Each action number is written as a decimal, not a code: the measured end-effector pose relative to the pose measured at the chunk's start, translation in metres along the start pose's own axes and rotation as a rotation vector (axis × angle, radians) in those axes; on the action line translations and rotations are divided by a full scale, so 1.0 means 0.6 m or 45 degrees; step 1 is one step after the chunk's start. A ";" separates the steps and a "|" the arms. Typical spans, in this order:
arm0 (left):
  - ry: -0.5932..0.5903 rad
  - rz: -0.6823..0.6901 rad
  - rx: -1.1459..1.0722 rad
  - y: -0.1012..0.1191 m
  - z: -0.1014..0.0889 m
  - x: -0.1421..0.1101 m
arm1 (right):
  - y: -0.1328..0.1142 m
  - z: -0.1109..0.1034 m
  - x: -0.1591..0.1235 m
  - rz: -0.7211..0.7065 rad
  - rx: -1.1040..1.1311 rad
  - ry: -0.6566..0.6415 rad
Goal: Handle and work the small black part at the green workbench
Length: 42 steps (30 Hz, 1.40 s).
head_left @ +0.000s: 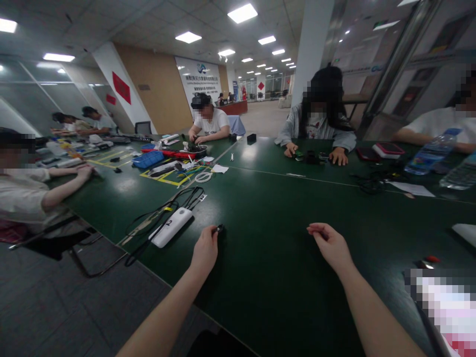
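Note:
My left hand (206,249) rests on the dark green table (267,277), its fingers pinched on a small dark object (220,228) that I cannot name. My right hand (329,244) lies further right on the table, fingers curled inward; whether anything is in them I cannot make out. A white power bank (171,227) marked with a 2 lies to the left of my left hand, with black cables (159,215) looped around it.
Several people sit around the table, working on small parts. A blue tray (148,159), a white cable coil (203,177), papers, water bottles (431,154) and a red case (387,149) lie at the far side. A small red-tipped item (427,261) sits at the right.

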<state>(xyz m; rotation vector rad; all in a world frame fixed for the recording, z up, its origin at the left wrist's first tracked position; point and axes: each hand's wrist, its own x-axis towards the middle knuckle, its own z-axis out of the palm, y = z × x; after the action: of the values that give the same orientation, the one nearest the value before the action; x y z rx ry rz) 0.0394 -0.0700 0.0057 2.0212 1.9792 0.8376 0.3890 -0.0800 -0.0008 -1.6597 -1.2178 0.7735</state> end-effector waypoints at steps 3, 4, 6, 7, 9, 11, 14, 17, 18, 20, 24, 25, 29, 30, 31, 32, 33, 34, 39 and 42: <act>0.017 -0.015 -0.018 -0.003 0.002 0.002 | -0.002 -0.001 -0.001 0.013 -0.017 -0.008; 0.022 -0.038 -0.034 -0.004 0.002 0.002 | -0.001 -0.002 -0.001 0.013 -0.015 -0.009; 0.025 -0.101 -0.076 -0.004 0.001 0.002 | 0.000 -0.002 -0.001 0.004 0.001 -0.010; 0.024 -0.130 -0.098 -0.004 0.001 0.001 | 0.002 -0.003 0.000 -0.004 0.009 -0.010; 0.013 -0.178 -0.137 -0.004 -0.003 -0.002 | 0.004 -0.003 0.000 -0.017 0.017 -0.008; -0.009 -0.186 -0.126 -0.004 -0.007 -0.005 | 0.004 -0.003 0.000 -0.013 0.005 -0.012; -0.025 -0.105 0.019 -0.005 -0.014 -0.010 | 0.003 -0.004 -0.001 0.003 -0.016 -0.017; -0.029 -0.008 0.132 -0.006 -0.016 -0.015 | 0.001 -0.005 -0.002 0.000 -0.021 -0.007; -0.029 0.012 0.152 -0.006 -0.016 -0.016 | 0.001 -0.004 -0.002 0.000 -0.025 -0.003; -0.022 0.045 0.182 -0.004 -0.016 -0.018 | 0.003 -0.004 -0.001 0.003 -0.030 -0.002; -0.017 0.087 0.239 0.004 -0.018 -0.019 | 0.009 -0.003 0.002 -0.008 -0.032 -0.015; -0.020 0.087 0.258 0.006 -0.019 -0.019 | 0.011 -0.002 0.003 -0.016 -0.024 -0.021; -0.033 0.077 0.342 0.014 -0.016 -0.017 | 0.012 -0.001 0.003 -0.030 -0.006 -0.014; -0.034 0.083 0.360 0.016 -0.014 -0.016 | 0.011 -0.001 0.003 -0.030 -0.008 -0.010; -0.032 0.093 0.374 0.017 -0.011 -0.016 | 0.011 -0.001 0.002 -0.030 -0.013 -0.009; -0.030 0.102 0.384 0.018 -0.009 -0.015 | 0.010 -0.001 0.002 -0.031 -0.017 -0.012; -0.029 0.105 0.391 0.019 -0.007 -0.015 | 0.010 -0.001 0.002 -0.032 -0.021 -0.013; -0.030 0.098 0.393 0.019 -0.005 -0.014 | 0.011 -0.001 0.002 -0.033 -0.025 -0.016; -0.062 -0.011 0.396 0.025 -0.008 -0.014 | 0.019 -0.001 0.007 -0.042 -0.019 -0.022; -0.050 -0.012 0.413 0.029 -0.012 -0.015 | 0.016 -0.001 0.006 -0.044 -0.003 -0.015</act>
<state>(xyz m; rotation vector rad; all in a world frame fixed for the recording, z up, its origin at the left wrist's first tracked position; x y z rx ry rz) 0.0511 -0.0819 0.0186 2.1716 2.2202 0.4946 0.3944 -0.0778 -0.0095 -1.6340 -1.2534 0.7616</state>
